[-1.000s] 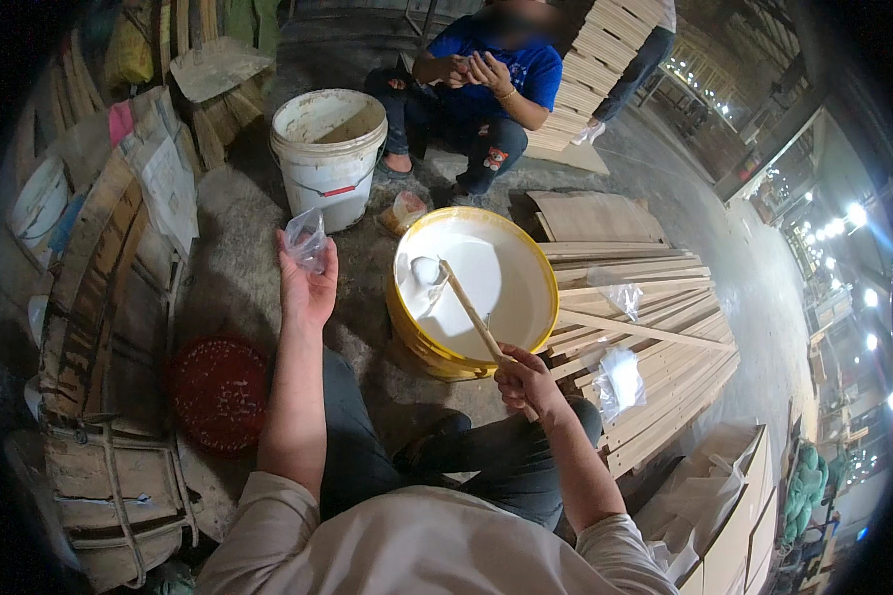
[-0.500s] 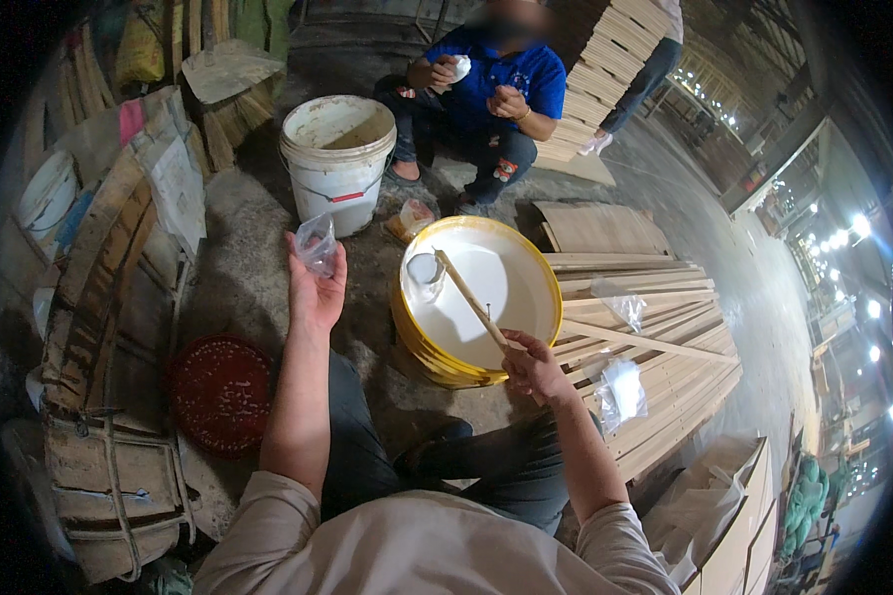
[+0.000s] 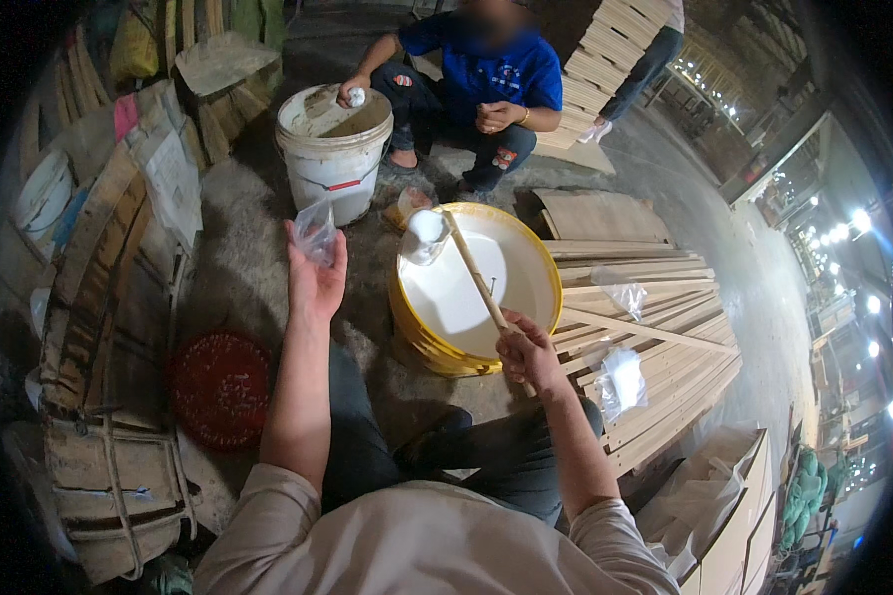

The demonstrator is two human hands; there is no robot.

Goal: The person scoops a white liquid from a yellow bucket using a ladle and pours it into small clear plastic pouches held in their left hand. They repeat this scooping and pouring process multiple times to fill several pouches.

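My left hand point(image 3: 316, 285) holds a small clear plastic bag point(image 3: 315, 233) upright, thumb on one side and fingers on the other. In my right hand point(image 3: 529, 352) is the wooden handle of a ladle point(image 3: 474, 266), fingers wrapped round it. The ladle's cup point(image 3: 427, 227) is full of thick white liquid and hangs at the left inner rim of a yellow bucket point(image 3: 404, 322). White liquid point(image 3: 463, 319) fills much of that bucket. A thin dark nail-like piece stands out near its middle.
Across from me a person in a blue shirt point(image 3: 501, 64) holds a small white bundle point(image 3: 356, 97) over a white bucket point(image 3: 335, 183). Wooden slats point(image 3: 665, 342) with plastic bags on them lie at right. A red round lid point(image 3: 220, 392) is at lower left, beside a worn wooden frame point(image 3: 94, 288).
My right hand has raised the ladle, its cup now heaped with white and clear of the liquid. The other person's hand with the white bundle has moved down and left over the white bucket.
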